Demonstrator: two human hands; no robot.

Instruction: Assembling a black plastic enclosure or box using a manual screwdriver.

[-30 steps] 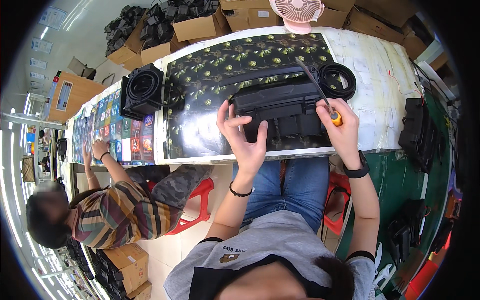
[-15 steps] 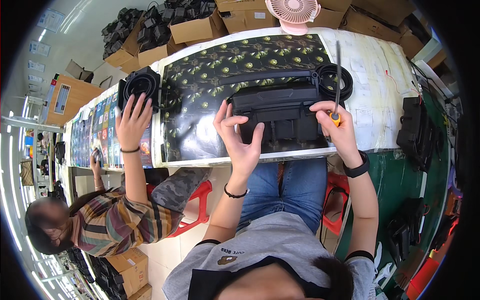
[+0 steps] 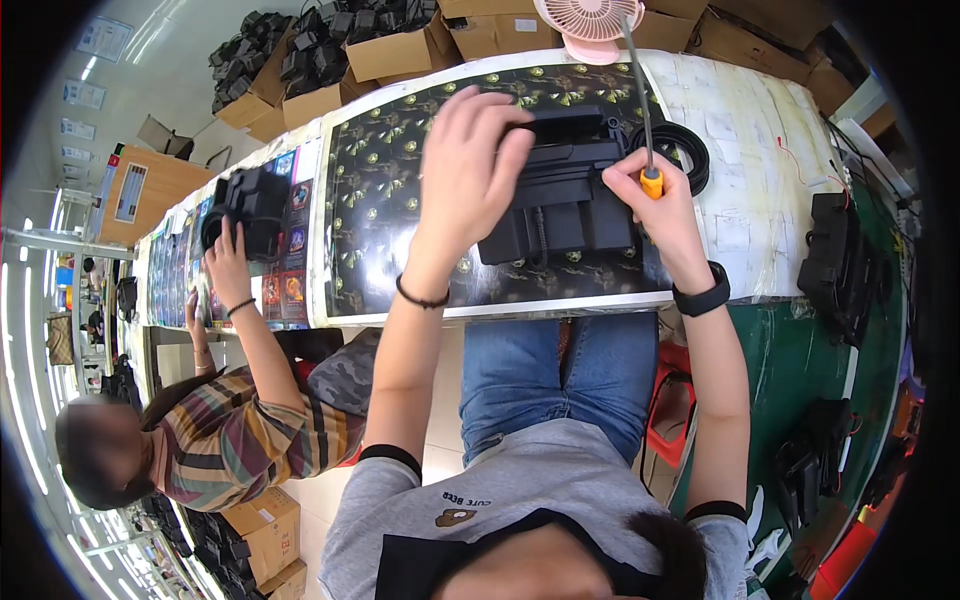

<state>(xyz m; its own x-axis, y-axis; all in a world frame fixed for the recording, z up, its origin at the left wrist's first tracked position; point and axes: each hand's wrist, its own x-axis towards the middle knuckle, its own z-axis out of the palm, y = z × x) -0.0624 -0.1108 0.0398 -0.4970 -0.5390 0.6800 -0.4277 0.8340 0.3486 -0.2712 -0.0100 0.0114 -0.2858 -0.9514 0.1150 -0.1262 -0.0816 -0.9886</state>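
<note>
A black plastic case (image 3: pixel 575 215) with a carrying handle (image 3: pixel 565 126) lies on the dark patterned mat, its near side toward me. My left hand (image 3: pixel 468 165) is over the case's far left corner, thumb and fingers apart. It covers the handle's left end; whether it touches is unclear. Closed around the orange-yellow grip of a screwdriver (image 3: pixel 643 110), my right hand (image 3: pixel 655 200) is at the case's right end. The screwdriver's long shaft points up and away. Just beyond this hand, a coiled black cable (image 3: pixel 690 155) rests on the table.
A co-worker's hand (image 3: pixel 230 270) touches another black case (image 3: pixel 255 210) at the left. A pink fan (image 3: pixel 590 25) stands at the table's far edge, with cardboard boxes (image 3: pixel 405 55) behind. More black cases (image 3: pixel 828 255) are on the green surface at right.
My left hand has moved up and away to the case's far left corner. The case has shifted slightly away from me. The screwdriver has tilted left; the co-worker's case has turned.
</note>
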